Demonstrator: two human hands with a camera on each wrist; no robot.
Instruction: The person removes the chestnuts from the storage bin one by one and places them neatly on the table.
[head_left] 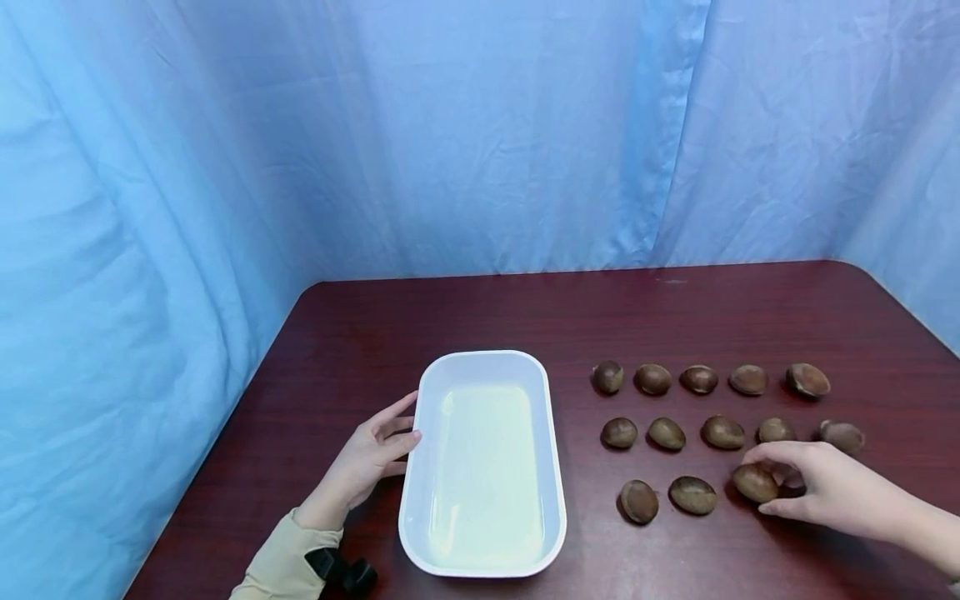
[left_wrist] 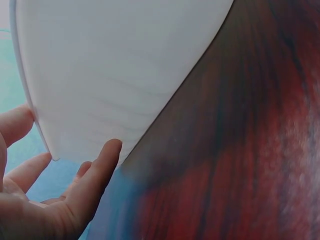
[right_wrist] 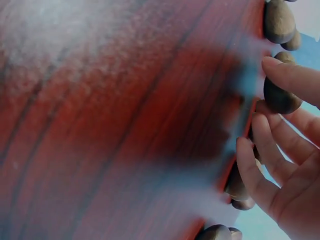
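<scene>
The brown shell (head_left: 754, 482) under the right hand (head_left: 832, 487) lies in the near row on the right side of the table (head_left: 450, 317), third from the left in that row. It sits at the hand's fingertips, on their left, with its long axis running roughly left to right. The thumb and forefinger curl around it, though whether they already pinch it cannot be told; in the right wrist view the fingers (right_wrist: 270, 150) are spread and bent among the shells. It is smooth, oval, domed and glossy brown, like the other shells (head_left: 697, 379) ranged in three rows. Well to the left, the left hand (head_left: 371, 458) rests relaxed fingers against the left rim of the white tray (head_left: 557, 467), which holds nothing.
</scene>
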